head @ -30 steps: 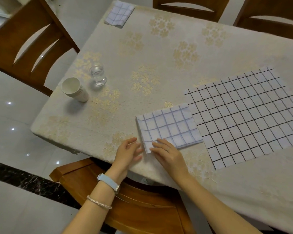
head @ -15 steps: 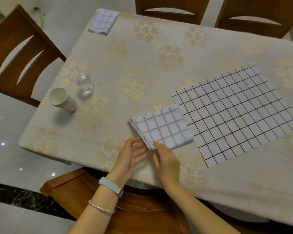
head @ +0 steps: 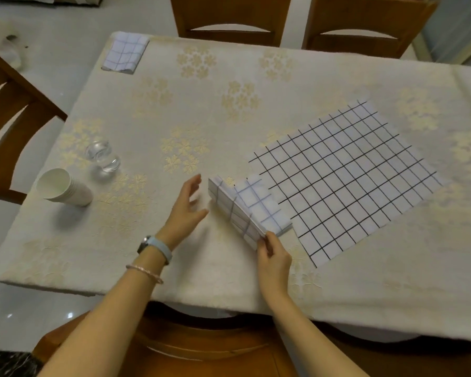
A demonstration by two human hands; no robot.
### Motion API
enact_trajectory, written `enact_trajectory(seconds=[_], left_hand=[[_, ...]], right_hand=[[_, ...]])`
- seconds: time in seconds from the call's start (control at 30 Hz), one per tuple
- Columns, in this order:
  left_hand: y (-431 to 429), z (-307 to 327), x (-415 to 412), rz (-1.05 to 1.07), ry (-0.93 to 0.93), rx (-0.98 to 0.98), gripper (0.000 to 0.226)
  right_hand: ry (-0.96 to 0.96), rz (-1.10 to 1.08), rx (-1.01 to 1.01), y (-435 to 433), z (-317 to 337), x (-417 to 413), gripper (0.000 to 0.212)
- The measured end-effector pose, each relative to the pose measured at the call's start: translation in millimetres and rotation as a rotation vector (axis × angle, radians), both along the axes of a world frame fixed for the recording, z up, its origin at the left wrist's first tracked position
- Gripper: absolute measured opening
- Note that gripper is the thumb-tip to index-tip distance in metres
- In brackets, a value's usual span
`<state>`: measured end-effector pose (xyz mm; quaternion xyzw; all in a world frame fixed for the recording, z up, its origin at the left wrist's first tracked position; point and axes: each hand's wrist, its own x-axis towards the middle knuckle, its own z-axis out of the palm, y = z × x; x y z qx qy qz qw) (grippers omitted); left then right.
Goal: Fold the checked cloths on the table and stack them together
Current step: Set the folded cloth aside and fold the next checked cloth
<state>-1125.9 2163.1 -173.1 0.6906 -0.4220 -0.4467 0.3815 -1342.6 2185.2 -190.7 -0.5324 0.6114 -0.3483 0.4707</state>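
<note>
A small folded cloth with blue checks (head: pixel 252 210) is near the table's front middle, its left half lifted and swung over toward the right. My right hand (head: pixel 272 253) pinches its near corner. Just left of the cloth my left hand (head: pixel 186 209) hovers with fingers spread, holding nothing. To the right, a large white cloth with black checks (head: pixel 348 175) lies flat and unfolded, its left edge touching the small cloth. Another folded blue-checked cloth (head: pixel 125 53) rests at the far left corner of the table.
The table carries a cream cloth with gold flowers (head: pixel 196 104). A stack of paper cups (head: pixel 63 187) lies on its side at the left, with a clear glass (head: pixel 102 156) behind it. Wooden chairs (head: pixel 229 17) surround the table on the far, left and near sides.
My right hand has lifted the near-left part of the small cloth and turned it over toward the right. My left hand has let go and moved off to the left, fingers apart.
</note>
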Motion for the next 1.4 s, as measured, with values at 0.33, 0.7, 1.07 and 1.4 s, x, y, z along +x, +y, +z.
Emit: enact_trajectory(seconds=[0.33, 0.7, 1.07, 1.4], left_hand=[[-35, -12, -1, -0.268, -0.039, 0.015, 0.023], [-16, -33, -31, -0.166, -0.292, 0.122, 0.017], [-2, -36, -41, -0.097, -0.47, 0.234, 0.015], [3, -38, -44, -0.067, -0.491, 0.248, 0.018]], right_hand=[[-0.054, -0.106, 0.033, -2, -2, -23, 0.014], [0.05, -0.321, 0.114, -16, -12, -47, 0.004], [0.223, -0.21, 0.166, -25, -12, -49, 0.024], [0.334, -0.206, 0.179, -32, -11, -51, 0.025]])
